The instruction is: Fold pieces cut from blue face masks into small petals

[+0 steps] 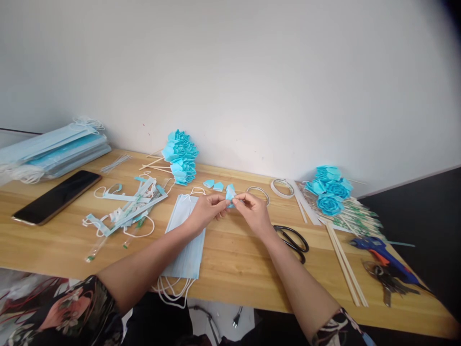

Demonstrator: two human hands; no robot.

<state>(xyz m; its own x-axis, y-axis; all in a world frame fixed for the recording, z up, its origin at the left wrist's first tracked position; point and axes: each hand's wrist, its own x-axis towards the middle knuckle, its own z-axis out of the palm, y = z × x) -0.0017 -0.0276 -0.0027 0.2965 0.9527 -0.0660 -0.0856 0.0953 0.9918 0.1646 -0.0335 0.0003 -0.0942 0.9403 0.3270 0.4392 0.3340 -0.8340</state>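
Note:
Over the middle of the wooden table [234,259], my left hand [207,207] and my right hand [252,207] meet, both pinching a small folded piece of blue mask fabric [229,193] between the fingertips. Under my left forearm lies a flat blue face mask [187,240] with its white ear loops hanging over the front edge. Two small cut blue pieces [213,184] lie just behind my hands.
Finished blue fabric roses on sticks lie at the back centre [181,156] and right [329,190]. Also there: mask scraps [126,206], a phone [55,197], stacked masks [54,151], tape rolls [283,187], scissors [293,242], wooden sticks [345,266], a blue glue gun [382,254], keys [385,281].

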